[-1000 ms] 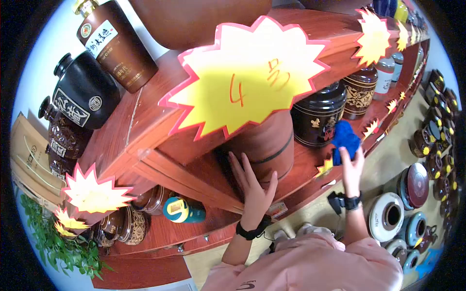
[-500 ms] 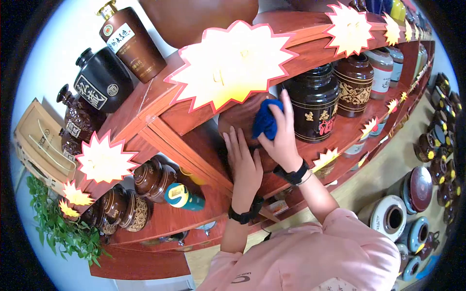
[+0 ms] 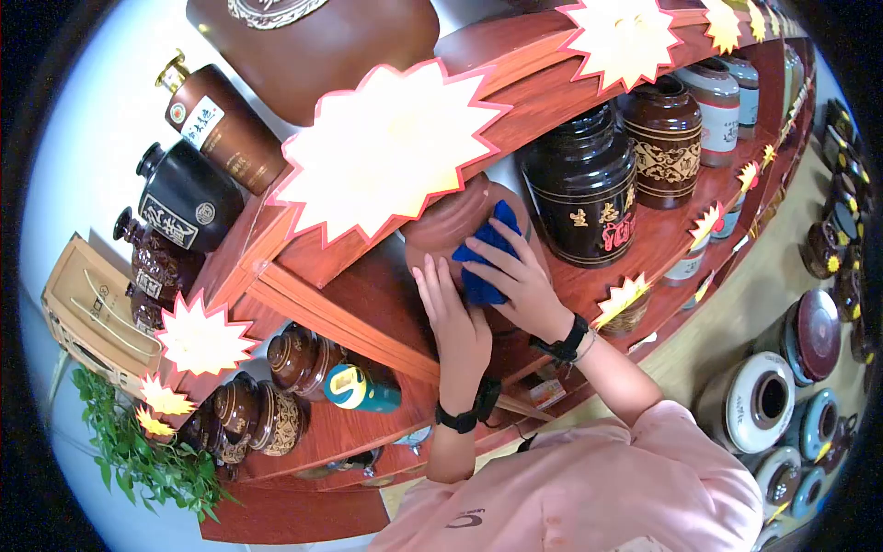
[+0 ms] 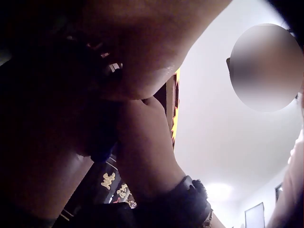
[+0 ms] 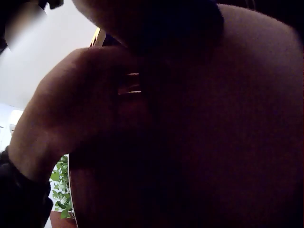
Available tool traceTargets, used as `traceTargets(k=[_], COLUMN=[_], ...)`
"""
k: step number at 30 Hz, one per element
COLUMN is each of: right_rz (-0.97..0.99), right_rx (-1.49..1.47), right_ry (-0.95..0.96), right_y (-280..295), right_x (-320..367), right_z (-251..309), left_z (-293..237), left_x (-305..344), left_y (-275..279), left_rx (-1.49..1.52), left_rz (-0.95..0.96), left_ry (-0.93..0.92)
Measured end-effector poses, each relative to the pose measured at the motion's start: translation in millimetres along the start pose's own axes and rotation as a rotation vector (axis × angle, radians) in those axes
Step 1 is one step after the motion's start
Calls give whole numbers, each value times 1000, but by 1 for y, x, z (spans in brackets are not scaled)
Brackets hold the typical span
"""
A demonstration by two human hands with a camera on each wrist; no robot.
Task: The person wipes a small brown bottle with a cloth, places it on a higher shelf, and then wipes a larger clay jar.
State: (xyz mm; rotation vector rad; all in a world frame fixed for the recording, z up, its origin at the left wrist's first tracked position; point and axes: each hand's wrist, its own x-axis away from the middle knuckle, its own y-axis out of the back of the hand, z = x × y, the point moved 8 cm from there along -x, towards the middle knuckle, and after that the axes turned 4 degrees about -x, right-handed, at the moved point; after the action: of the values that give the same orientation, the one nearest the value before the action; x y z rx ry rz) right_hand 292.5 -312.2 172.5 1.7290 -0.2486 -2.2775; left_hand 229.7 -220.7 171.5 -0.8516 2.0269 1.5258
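Note:
A large reddish-brown jar (image 3: 451,225) stands on the wooden shelf, its top partly behind a starburst price card (image 3: 391,152). My left hand (image 3: 457,333) rests on the jar's near side, fingers extended upward. With fingers spread and fairly straight, my right hand (image 3: 526,287) presses a blue cloth (image 3: 483,291) to the jar, just right of the left hand. Both wrist views are very dark; a bit of the blue cloth (image 4: 101,153) shows in the left one. Right beside the brown jar sits a glossy black jar (image 3: 579,207) with gold bands and characters.
Farther along the shelf are a patterned brown jar (image 3: 662,152) and a pale labelled jar (image 3: 717,120). Bottles, including a black one (image 3: 189,198), stand on the upper shelf at left. A teal container (image 3: 375,394) is on the lower shelf. Pots such as a white one (image 3: 747,396) occupy the floor.
My right hand has come leftward from beside the black jar, bringing the cloth onto the brown jar, and its fingers have flattened over it. My left hand stays on the jar.

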Motion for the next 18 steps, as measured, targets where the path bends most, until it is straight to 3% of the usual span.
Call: traceTargets(k=[8,12,15,18], right_rz=[30,25,43,-84], right_rx=[-50,-51,-106,-162], right_ry=[73,46,-116,-224], right_y=[9,7,0,7], right_x=[11,57,94,95], right_z=[2,3,-7,-12], left_z=[-2,-1,3,2], left_x=[0,2,2,2], left_y=[2,1,-2,-1], left_rx=[-8,-15,-25,-24], left_rz=[-36,-32,-54,-51], left_ry=[-35,-36,-26,-31])
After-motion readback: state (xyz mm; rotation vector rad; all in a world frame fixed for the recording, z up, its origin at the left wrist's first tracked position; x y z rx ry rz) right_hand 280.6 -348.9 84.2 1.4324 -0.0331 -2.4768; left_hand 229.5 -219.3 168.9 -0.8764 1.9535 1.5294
